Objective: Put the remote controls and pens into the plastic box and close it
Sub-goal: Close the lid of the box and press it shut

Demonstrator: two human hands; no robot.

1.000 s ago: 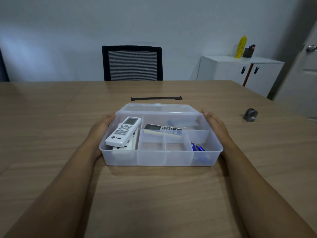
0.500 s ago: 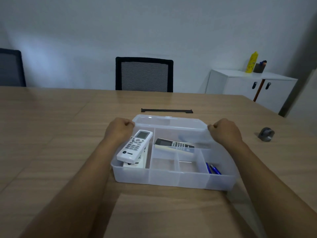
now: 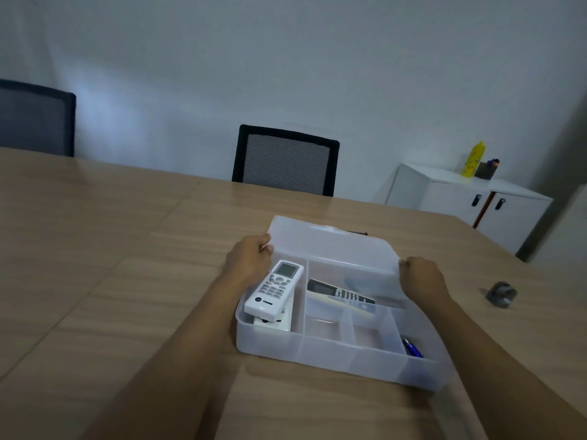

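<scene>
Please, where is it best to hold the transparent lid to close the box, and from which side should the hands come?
Grip the lid at its two side edges, left hand from the left, right hand from the right. It is wide, thin and half raised from the far edge of the box, so holding both ends probably brings it down evenly.

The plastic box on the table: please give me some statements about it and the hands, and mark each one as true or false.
1. Both hands, left hand and right hand, grip the lid of the plastic box at its side edges. True.
2. The lid is fully shut. False: it is raised, and the compartments are open to view.
3. A white remote lies in the left compartment on top of another white one. True.
4. The blue pens lie on the table outside the box. False: they are in the near right compartment.
5. A dark-faced remote lies in a rear compartment. True.
</scene>
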